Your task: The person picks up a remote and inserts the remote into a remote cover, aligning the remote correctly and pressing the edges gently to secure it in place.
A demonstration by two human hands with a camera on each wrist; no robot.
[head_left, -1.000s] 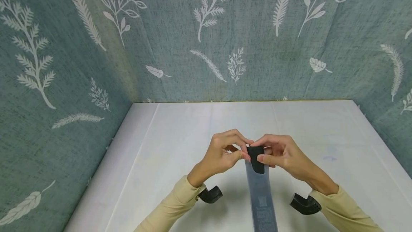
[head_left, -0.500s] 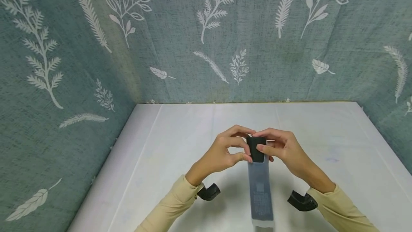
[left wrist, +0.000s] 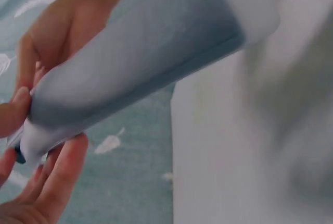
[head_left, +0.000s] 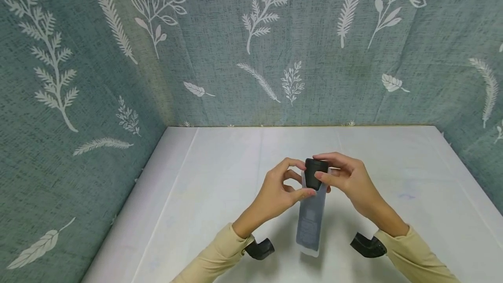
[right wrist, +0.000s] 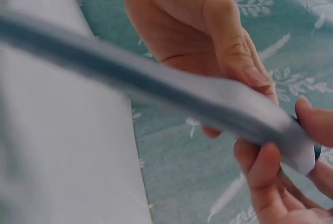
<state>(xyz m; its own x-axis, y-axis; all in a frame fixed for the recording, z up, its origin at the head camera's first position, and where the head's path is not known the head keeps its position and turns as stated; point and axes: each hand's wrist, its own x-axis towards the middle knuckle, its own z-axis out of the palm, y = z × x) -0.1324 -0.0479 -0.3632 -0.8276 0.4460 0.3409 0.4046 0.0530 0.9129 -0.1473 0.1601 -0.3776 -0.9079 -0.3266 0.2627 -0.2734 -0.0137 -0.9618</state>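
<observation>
Teal leaf-print fabric [head_left: 216,34] stands round a white worktop [head_left: 220,160]. Above it I see a person's left hand [head_left: 278,187] and right hand [head_left: 349,176], each grip pinched on the upper end of a long translucent sleeve [head_left: 310,219]. It hangs between them, lower end toward the person, a black piece [head_left: 314,171] showing at its top.

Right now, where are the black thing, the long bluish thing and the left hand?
Black thing [head_left: 313,172], head view: its middle.
Long bluish thing [head_left: 311,218], head view: front middle.
Left hand [head_left: 273,193], head view: back of hand.
</observation>
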